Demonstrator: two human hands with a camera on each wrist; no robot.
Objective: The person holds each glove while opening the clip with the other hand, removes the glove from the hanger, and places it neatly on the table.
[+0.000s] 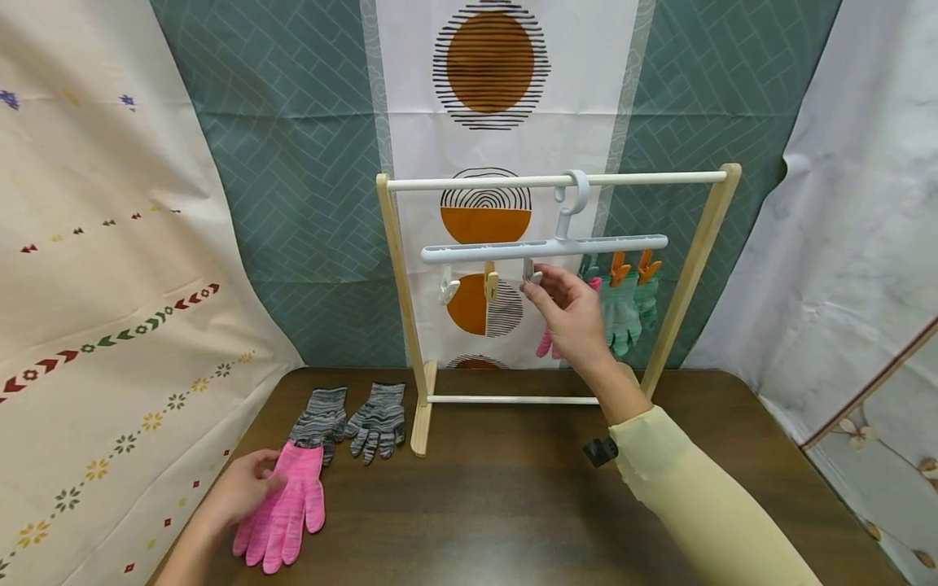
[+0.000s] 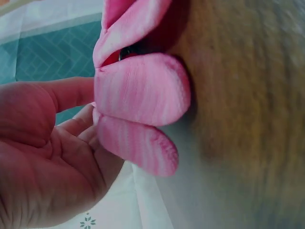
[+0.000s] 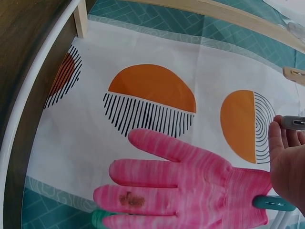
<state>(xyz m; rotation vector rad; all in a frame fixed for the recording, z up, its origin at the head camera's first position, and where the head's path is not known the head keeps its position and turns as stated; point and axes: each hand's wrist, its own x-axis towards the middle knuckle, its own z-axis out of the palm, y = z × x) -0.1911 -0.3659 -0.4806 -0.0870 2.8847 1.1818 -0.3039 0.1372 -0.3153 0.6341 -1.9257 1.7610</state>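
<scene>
At the table's left side my left hand pinches a pink knit glove by its edge; the glove's fingers point toward me. In the left wrist view some of my fingers pass behind the glove. My right hand reaches up and grips a grey clip under a pale blue clip hanger. Another pink glove hangs beside that hand from a dark green clip. Farther right, green gloves hang from orange clips.
The hanger hooks over the top bar of a wooden rack. A white clip and a beige clip hang without gloves. Two grey knit gloves lie on the brown table, left of the rack's foot.
</scene>
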